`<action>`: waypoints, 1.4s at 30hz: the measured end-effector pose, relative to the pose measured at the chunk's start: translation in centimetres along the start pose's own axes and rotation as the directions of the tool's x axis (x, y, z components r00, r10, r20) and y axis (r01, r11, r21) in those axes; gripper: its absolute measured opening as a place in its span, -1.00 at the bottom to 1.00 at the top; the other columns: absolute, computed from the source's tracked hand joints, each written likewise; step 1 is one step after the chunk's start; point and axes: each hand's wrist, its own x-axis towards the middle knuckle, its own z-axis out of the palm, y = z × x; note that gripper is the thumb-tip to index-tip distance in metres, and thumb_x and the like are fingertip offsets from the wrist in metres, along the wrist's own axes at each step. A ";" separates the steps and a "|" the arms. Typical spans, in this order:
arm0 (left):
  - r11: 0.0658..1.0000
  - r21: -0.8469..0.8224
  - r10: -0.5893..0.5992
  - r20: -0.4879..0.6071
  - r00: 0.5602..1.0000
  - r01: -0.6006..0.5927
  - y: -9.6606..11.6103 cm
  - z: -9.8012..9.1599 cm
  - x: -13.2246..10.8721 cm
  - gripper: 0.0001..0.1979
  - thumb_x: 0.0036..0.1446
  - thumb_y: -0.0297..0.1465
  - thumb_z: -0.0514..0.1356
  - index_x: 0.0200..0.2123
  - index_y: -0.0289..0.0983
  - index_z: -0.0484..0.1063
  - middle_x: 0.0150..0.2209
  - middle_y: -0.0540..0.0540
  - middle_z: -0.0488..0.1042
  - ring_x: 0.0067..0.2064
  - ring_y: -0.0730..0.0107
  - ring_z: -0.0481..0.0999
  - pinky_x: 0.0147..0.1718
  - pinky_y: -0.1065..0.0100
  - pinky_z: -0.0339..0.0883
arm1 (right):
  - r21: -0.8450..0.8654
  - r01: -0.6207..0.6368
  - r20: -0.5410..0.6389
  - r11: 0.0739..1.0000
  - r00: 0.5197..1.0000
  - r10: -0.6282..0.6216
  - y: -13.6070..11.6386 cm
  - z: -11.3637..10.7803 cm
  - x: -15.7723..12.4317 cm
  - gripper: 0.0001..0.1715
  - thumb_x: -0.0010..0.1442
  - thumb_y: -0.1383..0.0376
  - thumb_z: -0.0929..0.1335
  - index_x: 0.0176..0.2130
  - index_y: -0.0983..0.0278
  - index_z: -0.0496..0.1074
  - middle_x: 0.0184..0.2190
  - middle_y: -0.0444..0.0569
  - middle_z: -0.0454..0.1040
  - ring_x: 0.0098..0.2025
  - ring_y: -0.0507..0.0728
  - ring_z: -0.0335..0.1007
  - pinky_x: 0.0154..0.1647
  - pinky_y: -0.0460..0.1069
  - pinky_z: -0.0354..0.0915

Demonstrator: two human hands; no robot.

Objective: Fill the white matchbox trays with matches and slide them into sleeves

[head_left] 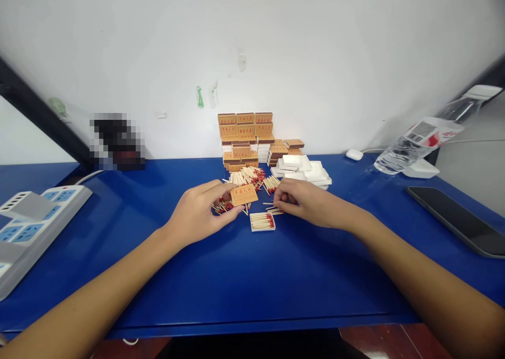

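My left hand (205, 209) pinches an orange matchbox sleeve (243, 195) between thumb and fingers, its printed face toward me. Just right of it and nearer to me, a white matchbox tray (262, 222) lies on the table with several red-tipped matches in it. Curled fingers close my right hand (298, 198) over a few loose matches (275, 210) behind that tray; whether a match is between the fingertips, I cannot make out. A heap of matches (246, 176) lies behind the sleeve, partly hidden by my left hand.
Stacked matchboxes (245, 130) stand against the wall, with white trays (311, 171) piled to their right. A plastic bottle (418, 138) leans at the right, behind a phone (457, 219). A power strip (43, 217) occupies the left of the blue table (252, 280).
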 end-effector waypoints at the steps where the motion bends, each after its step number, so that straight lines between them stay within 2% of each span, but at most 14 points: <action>1: 1.000 0.003 0.003 -0.005 1.000 -0.003 0.0 0.0 0.0 -0.65 0.27 -0.21 0.30 0.04 -0.28 0.54 -0.31 -0.03 0.52 -0.43 0.49 0.40 -0.44 0.41 0.31 | 0.015 0.020 -0.027 1.000 0.999 -0.020 -0.3 -0.1 0.0 -0.82 0.36 0.26 0.32 -0.28 0.25 0.45 -0.35 -0.06 0.43 -0.34 0.08 0.29 -0.30 0.00 0.19; 4: 1.000 0.008 0.006 -0.010 1.000 -0.006 -0.1 0.0 -0.1 -0.64 0.27 -0.20 0.30 0.04 -0.28 0.54 -0.32 -0.02 0.51 -0.44 0.49 0.39 -0.45 0.41 0.31 | 0.044 0.074 -0.070 0.996 0.995 -0.071 -1.5 0.0 -0.2 -0.84 0.37 0.24 0.34 -0.26 0.23 0.47 -0.34 -0.08 0.43 -0.33 0.07 0.30 -0.30 -0.01 0.20; 8: 1.000 0.010 0.006 -0.002 1.000 -0.006 -0.1 0.1 -0.1 -0.63 0.26 -0.22 0.31 0.05 -0.27 0.53 -0.34 -0.01 0.49 -0.45 0.50 0.38 -0.45 0.41 0.31 | 0.018 0.112 -0.025 0.994 0.993 -0.112 -2.8 0.8 -0.4 -0.84 0.38 0.28 0.33 -0.26 0.24 0.48 -0.31 -0.07 0.44 -0.29 0.07 0.32 -0.27 -0.01 0.21; 11: 1.000 0.007 0.010 -0.018 1.000 -0.010 0.0 0.1 -0.1 -0.63 0.26 -0.22 0.32 0.05 -0.29 0.53 -0.37 0.01 0.47 -0.45 0.50 0.38 -0.46 0.42 0.30 | 0.019 0.099 -0.044 0.995 0.994 -0.098 -2.6 0.9 -0.4 -0.85 0.38 0.28 0.33 -0.24 0.23 0.50 -0.33 -0.08 0.45 -0.31 0.07 0.33 -0.28 -0.02 0.22; 15: 1.000 0.001 0.013 -0.010 1.000 -0.013 0.1 0.0 0.0 -0.65 0.27 -0.21 0.31 0.04 -0.27 0.54 -0.34 0.00 0.50 -0.45 0.50 0.38 -0.45 0.42 0.31 | -0.069 0.070 -0.107 0.995 0.991 -0.077 -1.3 0.2 -0.4 -0.89 0.33 0.31 0.35 -0.24 0.23 0.51 -0.35 -0.07 0.46 -0.32 0.08 0.33 -0.28 -0.01 0.20; 20: 1.000 0.017 0.008 -0.011 1.000 -0.008 0.2 0.1 -0.1 -0.64 0.27 -0.21 0.30 0.04 -0.27 0.54 -0.33 -0.01 0.52 -0.44 0.49 0.40 -0.46 0.41 0.30 | -0.068 0.027 0.012 0.997 1.000 -0.027 -0.1 0.1 -0.3 -0.90 0.31 0.29 0.37 -0.26 0.23 0.51 -0.35 -0.05 0.46 -0.33 0.09 0.32 -0.31 0.00 0.19; 30: 1.000 -0.005 0.003 0.015 1.000 -0.003 0.2 0.1 -0.1 -0.64 0.27 -0.20 0.30 0.05 -0.26 0.54 -0.30 -0.01 0.55 -0.40 0.47 0.45 -0.42 0.40 0.34 | -0.070 -0.040 0.084 0.997 0.995 0.046 0.0 0.2 -0.4 -0.81 0.40 0.24 0.27 -0.26 0.24 0.39 -0.29 -0.01 0.47 -0.30 0.11 0.34 -0.28 0.02 0.19; 36: 1.000 -0.005 0.004 0.024 1.000 -0.004 0.2 0.1 -0.1 -0.65 0.29 -0.19 0.29 0.05 -0.25 0.54 -0.30 -0.02 0.55 -0.39 0.46 0.47 -0.40 0.39 0.37 | 0.000 0.024 -0.036 1.000 0.999 -0.024 -1.8 0.2 -0.7 -0.82 0.40 0.19 0.29 -0.22 0.22 0.39 -0.26 -0.02 0.46 -0.27 0.12 0.35 -0.26 0.03 0.21; 42: 1.000 -0.010 0.012 0.030 0.999 -0.011 0.1 0.1 -0.1 -0.65 0.28 -0.21 0.30 0.06 -0.26 0.53 -0.31 -0.02 0.54 -0.39 0.45 0.48 -0.41 0.39 0.35 | -0.005 0.069 0.001 0.998 0.998 -0.069 -3.4 1.6 -0.7 -0.87 0.38 0.29 0.29 -0.25 0.23 0.39 -0.27 -0.03 0.45 -0.26 0.11 0.35 -0.25 0.02 0.22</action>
